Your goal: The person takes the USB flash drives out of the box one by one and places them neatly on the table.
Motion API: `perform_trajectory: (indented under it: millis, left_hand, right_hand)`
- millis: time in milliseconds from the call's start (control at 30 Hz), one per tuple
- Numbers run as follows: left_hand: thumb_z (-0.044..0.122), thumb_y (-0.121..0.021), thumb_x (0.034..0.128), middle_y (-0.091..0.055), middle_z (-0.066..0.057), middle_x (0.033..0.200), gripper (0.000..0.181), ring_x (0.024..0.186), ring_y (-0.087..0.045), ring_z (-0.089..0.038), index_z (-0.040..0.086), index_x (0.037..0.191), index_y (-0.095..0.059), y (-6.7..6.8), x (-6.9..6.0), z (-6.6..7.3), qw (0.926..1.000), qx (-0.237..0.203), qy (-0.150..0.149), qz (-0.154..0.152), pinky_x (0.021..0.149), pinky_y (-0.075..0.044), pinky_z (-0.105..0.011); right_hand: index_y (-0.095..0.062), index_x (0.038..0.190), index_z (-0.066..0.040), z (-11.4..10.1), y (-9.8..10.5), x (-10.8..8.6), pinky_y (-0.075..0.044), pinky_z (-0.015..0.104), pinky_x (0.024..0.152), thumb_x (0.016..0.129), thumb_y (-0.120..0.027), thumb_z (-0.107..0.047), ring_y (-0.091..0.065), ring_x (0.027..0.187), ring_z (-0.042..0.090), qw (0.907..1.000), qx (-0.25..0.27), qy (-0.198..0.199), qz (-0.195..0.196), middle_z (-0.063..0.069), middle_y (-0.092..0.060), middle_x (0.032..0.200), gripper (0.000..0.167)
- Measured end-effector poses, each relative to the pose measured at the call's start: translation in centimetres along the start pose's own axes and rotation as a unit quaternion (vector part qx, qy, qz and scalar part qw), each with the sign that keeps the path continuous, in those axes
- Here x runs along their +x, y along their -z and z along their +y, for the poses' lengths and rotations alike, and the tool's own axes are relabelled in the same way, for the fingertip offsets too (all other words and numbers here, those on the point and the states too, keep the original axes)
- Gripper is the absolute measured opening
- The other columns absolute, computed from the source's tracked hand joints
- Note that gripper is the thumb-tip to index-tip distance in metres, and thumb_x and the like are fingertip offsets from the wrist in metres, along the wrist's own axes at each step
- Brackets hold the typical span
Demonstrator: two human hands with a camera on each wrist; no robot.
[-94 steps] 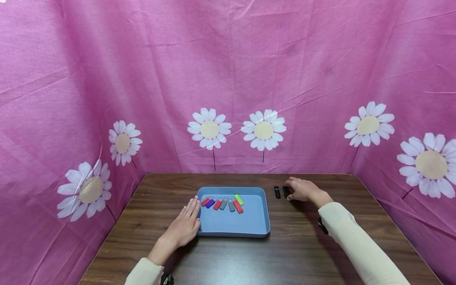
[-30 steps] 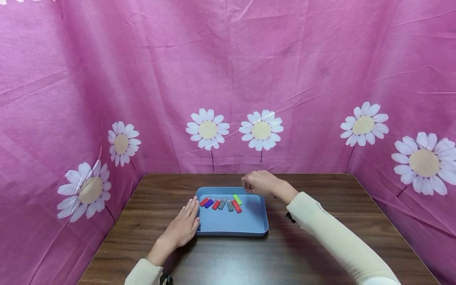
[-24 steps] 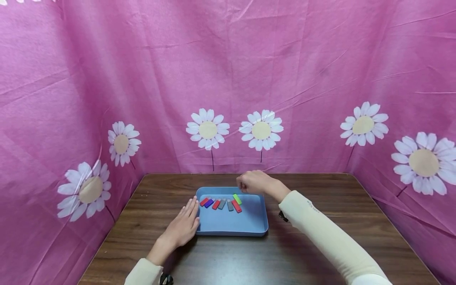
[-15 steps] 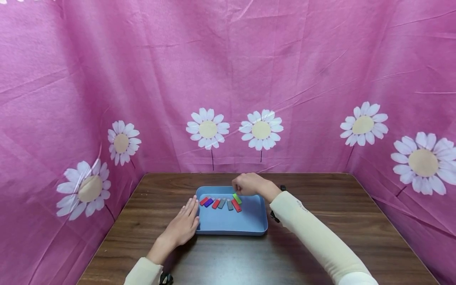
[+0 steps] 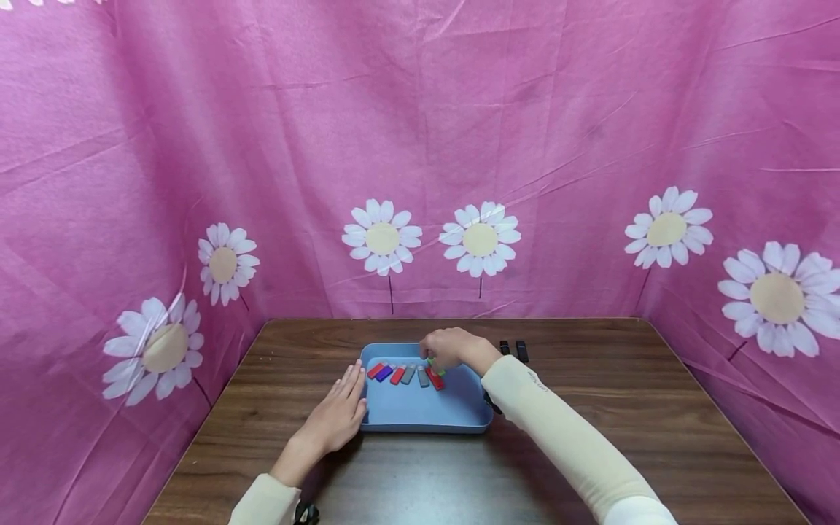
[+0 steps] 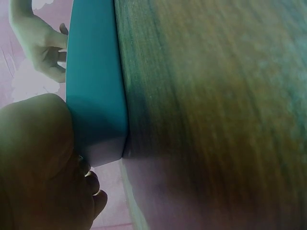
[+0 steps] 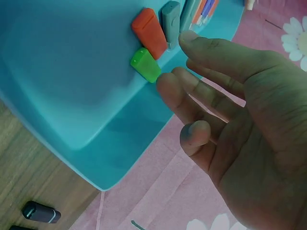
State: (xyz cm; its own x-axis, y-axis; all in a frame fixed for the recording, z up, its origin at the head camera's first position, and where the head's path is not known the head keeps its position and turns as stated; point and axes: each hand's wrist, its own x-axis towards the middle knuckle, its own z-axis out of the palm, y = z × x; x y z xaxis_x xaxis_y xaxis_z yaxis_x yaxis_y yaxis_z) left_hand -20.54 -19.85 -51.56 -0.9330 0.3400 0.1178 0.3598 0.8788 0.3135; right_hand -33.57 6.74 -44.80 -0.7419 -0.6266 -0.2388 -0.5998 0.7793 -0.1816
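In the blue tray (image 5: 426, 412) a row of small USB flash drives lies near the far side: red, purple, grey and green. My right hand (image 5: 451, 348) hovers over the right end of the row, above the green flash drive (image 7: 145, 65). Its thumb and fingers are parted in the right wrist view, with nothing gripped. Beside the green drive lies a red flash drive (image 7: 149, 33), and a grey flash drive (image 7: 171, 24) is close by. My left hand (image 5: 333, 412) rests along the tray's left side with straight fingers.
Two black flash drives (image 5: 521, 351) lie on the wooden table (image 5: 590, 430) to the right of the tray, near the back. A pink cloth (image 5: 426, 146) printed with white daisies hangs around the table's back and sides.
My right hand has moved left from the black flash drives and then down over the green one, its fingers spreading. Both black drives show again on the table. My left hand stays put.
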Motion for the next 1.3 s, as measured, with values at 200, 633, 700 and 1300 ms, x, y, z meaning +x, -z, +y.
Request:
perform_trajectory:
  millis: [200,633,700,1300]
  left_hand:
    - [0.016,-0.047,0.1116,-0.025,-0.027,0.174,0.058,0.162,-0.026,-0.045,-0.012,0.161,-0.034,0.0,-0.1,0.0,1.0000,-0.004,0.006,-0.006,0.130,-0.029,-0.060]
    - [0.017,-0.047,0.1118,-0.025,-0.027,0.174,0.058,0.162,-0.026,-0.045,-0.012,0.161,-0.034,-0.2,0.2,-0.2,1.0000,-0.003,0.005,-0.003,0.130,-0.030,-0.061]
    - [0.018,-0.046,0.1126,-0.023,-0.026,0.175,0.058,0.163,-0.025,-0.043,-0.011,0.161,-0.033,-0.1,0.1,-0.1,0.9999,0.004,0.011,-0.012,0.131,-0.029,-0.060]
    - [0.017,-0.046,0.1123,-0.023,-0.026,0.175,0.059,0.163,-0.025,-0.043,-0.011,0.162,-0.032,-0.3,0.1,-0.2,0.9998,0.008,0.010,-0.014,0.131,-0.029,-0.059]
  right_hand:
    - [-0.077,0.125,-0.018,-0.3,-0.6,0.1,-0.059,0.041,0.101,0.090,-0.086,-0.023,-0.066,0.103,0.016,0.9998,-0.016,0.003,-0.012,-0.001,-0.075,0.122,0.036]
    - [-0.075,0.126,-0.020,-0.6,-1.7,0.1,-0.060,0.033,0.088,0.087,-0.090,-0.024,-0.058,0.090,0.012,0.9993,-0.026,-0.006,-0.024,-0.005,-0.067,0.104,0.042]
    - [-0.074,0.126,-0.020,-0.6,-1.8,0.1,-0.061,0.033,0.087,0.086,-0.090,-0.025,-0.059,0.090,0.012,0.9993,-0.026,-0.009,-0.026,-0.005,-0.067,0.104,0.043]
    - [-0.069,0.129,-0.024,-0.3,-2.2,0.1,-0.062,0.038,0.094,0.085,-0.091,-0.026,-0.060,0.098,0.016,0.9970,-0.073,-0.018,-0.022,-0.003,-0.067,0.116,0.049]
